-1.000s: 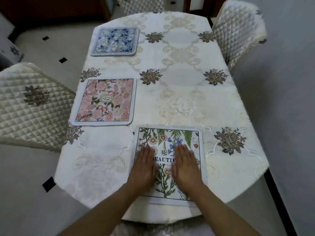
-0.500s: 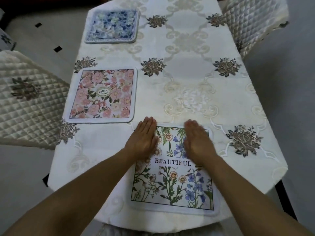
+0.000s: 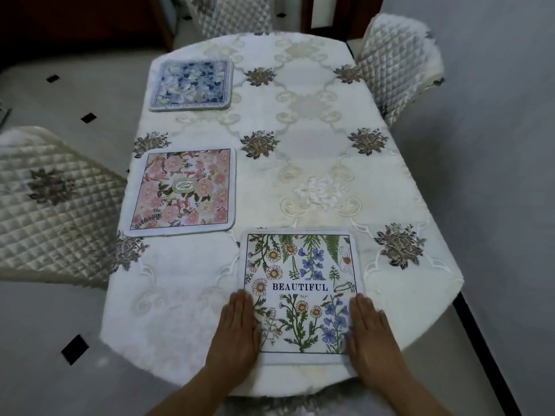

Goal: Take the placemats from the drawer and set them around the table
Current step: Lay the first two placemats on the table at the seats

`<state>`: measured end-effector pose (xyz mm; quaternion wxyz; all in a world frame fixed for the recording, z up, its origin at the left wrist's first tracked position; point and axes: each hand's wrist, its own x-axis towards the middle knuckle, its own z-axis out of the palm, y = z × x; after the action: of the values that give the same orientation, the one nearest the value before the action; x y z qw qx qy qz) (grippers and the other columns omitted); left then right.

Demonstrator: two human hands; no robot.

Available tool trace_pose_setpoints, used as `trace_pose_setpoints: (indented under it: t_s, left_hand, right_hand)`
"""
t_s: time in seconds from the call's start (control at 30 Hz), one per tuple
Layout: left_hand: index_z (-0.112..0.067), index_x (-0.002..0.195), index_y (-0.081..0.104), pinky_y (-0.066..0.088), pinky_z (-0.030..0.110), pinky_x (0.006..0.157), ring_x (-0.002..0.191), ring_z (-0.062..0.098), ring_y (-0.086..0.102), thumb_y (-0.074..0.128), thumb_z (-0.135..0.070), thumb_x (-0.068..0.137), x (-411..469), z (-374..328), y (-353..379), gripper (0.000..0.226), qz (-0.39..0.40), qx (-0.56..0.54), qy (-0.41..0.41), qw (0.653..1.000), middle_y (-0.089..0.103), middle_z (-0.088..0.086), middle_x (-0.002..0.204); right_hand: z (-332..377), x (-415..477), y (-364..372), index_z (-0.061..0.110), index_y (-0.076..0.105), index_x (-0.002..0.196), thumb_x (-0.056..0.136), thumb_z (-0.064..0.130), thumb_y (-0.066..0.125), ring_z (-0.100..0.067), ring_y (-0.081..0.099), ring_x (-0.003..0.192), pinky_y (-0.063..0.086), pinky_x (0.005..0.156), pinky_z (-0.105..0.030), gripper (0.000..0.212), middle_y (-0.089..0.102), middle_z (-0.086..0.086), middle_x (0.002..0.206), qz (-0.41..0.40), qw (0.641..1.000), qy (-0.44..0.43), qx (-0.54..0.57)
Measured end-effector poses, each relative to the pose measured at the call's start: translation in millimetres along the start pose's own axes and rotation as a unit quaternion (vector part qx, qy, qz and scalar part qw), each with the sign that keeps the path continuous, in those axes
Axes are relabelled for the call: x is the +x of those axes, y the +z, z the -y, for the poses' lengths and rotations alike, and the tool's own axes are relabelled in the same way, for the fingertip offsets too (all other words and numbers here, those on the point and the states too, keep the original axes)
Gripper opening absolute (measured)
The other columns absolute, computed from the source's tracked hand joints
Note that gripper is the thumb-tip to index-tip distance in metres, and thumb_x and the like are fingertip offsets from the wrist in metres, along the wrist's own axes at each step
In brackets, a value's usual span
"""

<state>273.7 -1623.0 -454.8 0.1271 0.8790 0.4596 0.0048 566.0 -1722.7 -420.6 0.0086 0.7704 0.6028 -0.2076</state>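
Two hands lie flat, fingers straight and gripping nothing: the left hand (image 3: 237,328) on the near mat's (image 3: 301,292) left edge, the right hand (image 3: 371,334) on its right edge. Half a second ago both pressed its far half, closer together. Three mats sit on the table (image 3: 315,163): this one at the near end, its "BEAUTIFUL" reading toward the person, roughly square; the pink mat (image 3: 183,190) and blue mat (image 3: 192,84) along the left side. Three quilted chairs, perhaps.

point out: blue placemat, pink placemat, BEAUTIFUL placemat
blue placemat (image 3: 191,84): head view, centre of the print.
pink placemat (image 3: 183,189): head view, oval label at centre.
BEAUTIFUL placemat (image 3: 299,287): head view, on the lettering.
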Motion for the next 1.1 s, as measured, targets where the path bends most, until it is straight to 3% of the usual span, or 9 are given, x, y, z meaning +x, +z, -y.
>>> trace_pose_setpoints:
  t_s: [0.1, 0.2, 0.27, 0.33, 0.47, 0.7, 0.9, 1.0, 1.1]
  left_hand:
    - [0.015, 0.141, 0.024, 0.025, 0.053, 0.111, 0.141, 0.048, 0.02, 0.031, -0.03, 0.1, -33.4, -11.4, -5.5, 0.061, 0.065, 0.028, -0.006, 0.997, 0.023, 0.035, 0.15]
    - [0.011, 0.14, 0.033, 0.022, 0.047, 0.11, 0.136, 0.046, 0.033, 0.03, -0.036, 0.096, -42.4, -8.1, -16.1, 0.065, 0.087, 0.04, -0.011, 0.995, 0.034, 0.033, 0.146]
    - [0.01, 0.137, 0.041, 0.036, 0.046, 0.107, 0.13, 0.045, 0.043, 0.04, -0.04, 0.088, -38.0, -8.7, -25.1, 0.069, 0.135, 0.047, -0.019, 0.99, 0.043, 0.031, 0.142]
    - [0.004, 0.131, 0.049, 0.052, 0.042, 0.092, 0.118, 0.04, 0.055, 0.049, -0.04, 0.081, -34.4, -18.9, -53.3, 0.068, 0.175, 0.037, -0.039, 0.983, 0.053, 0.025, 0.134]
    - [-0.012, 0.114, 0.053, 0.043, 0.038, 0.084, 0.104, 0.029, 0.053, 0.044, -0.035, 0.09, -36.6, -39.6, -117.5, 0.034, 0.12, 0.049, -0.025, 0.991, 0.056, 0.011, 0.115]
    - [-0.015, 0.086, 0.055, 0.045, 0.039, 0.067, 0.083, 0.03, 0.055, 0.058, -0.04, 0.08, -97.7, -20.8, -178.3, 0.026, -0.022, 0.016, -0.131, 0.991, 0.058, 0.007, 0.084]
    - [-0.015, 0.091, 0.053, 0.042, 0.037, 0.073, 0.09, 0.03, 0.052, 0.05, -0.038, 0.081, -183.7, 13.8, -200.2, 0.025, -0.068, 0.001, -0.239, 0.969, 0.058, 0.007, 0.093]
    - [-0.021, 0.109, 0.055, 0.043, 0.037, 0.083, 0.103, 0.028, 0.049, 0.049, -0.041, 0.082, -219.4, 36.9, -208.0, 0.033, -0.072, 0.004, -0.283, 0.956, 0.057, 0.004, 0.107]
    - [-0.022, 0.12, 0.05, 0.04, 0.038, 0.087, 0.107, 0.027, 0.046, 0.049, -0.042, 0.086, -250.8, 69.2, -216.5, 0.04, -0.076, 0.014, -0.322, 0.943, 0.055, 0.005, 0.115]
  right_hand:
    - [3.6, -41.7, 9.1, 0.005, 0.032, 0.146, 0.095, 0.039, 0.021, -0.029, 0.032, 0.14, 0.014, 0.115, -0.039, 0.063, 0.032, -0.014, 0.153, 0.043, 0.998, 0.021, -0.03]
    - [13.8, -57.2, -1.9, 0.003, 0.049, 0.136, 0.096, 0.035, 0.012, -0.028, 0.051, 0.127, 0.034, 0.108, -0.042, 0.063, 0.046, -0.014, 0.144, 0.073, 0.995, 0.056, -0.038]
    - [22.1, -56.6, -17.8, 0.0, 0.042, 0.14, 0.098, 0.036, 0.01, -0.03, 0.044, 0.133, 0.035, 0.107, -0.047, 0.064, 0.03, -0.012, 0.151, 0.077, 0.995, 0.05, -0.039]
    - [31.9, -55.6, -37.7, 0.002, 0.025, 0.147, 0.097, 0.032, 0.026, -0.027, 0.028, 0.142, 0.024, 0.115, -0.044, 0.059, 0.022, -0.011, 0.158, 0.096, 0.994, 0.041, -0.043]
    - [63.8, -52.7, -75.7, 0.013, 0.056, 0.112, 0.091, 0.026, 0.043, -0.024, 0.06, 0.102, 0.046, 0.081, -0.031, 0.028, 0.062, -0.008, 0.113, 0.051, 0.998, 0.041, 0.02]
    - [143.3, -57.2, -119.5, 0.018, 0.043, 0.084, 0.085, 0.024, 0.048, -0.019, 0.043, 0.068, 0.027, 0.052, -0.031, 0.007, 0.041, 0.002, 0.078, -0.006, 0.99, -0.139, 0.015]
    - [220.9, -70.0, -110.6, 0.018, 0.04, 0.083, 0.083, 0.027, 0.047, -0.027, 0.049, 0.078, 0.036, 0.06, -0.033, 0.011, 0.042, -0.002, 0.083, 0.011, 0.969, -0.245, -0.018]
    - [265.4, -76.5, -104.3, 0.018, 0.038, 0.087, 0.086, 0.028, 0.046, -0.023, 0.04, 0.075, 0.032, 0.056, -0.034, 0.013, 0.04, -0.002, 0.085, 0.007, 0.952, -0.302, -0.059]
    - [318.1, -77.6, -95.8, 0.016, 0.045, 0.091, 0.086, 0.03, 0.047, -0.027, 0.05, 0.081, 0.031, 0.059, -0.033, 0.015, 0.046, -0.005, 0.087, -0.003, 0.939, -0.334, -0.082]
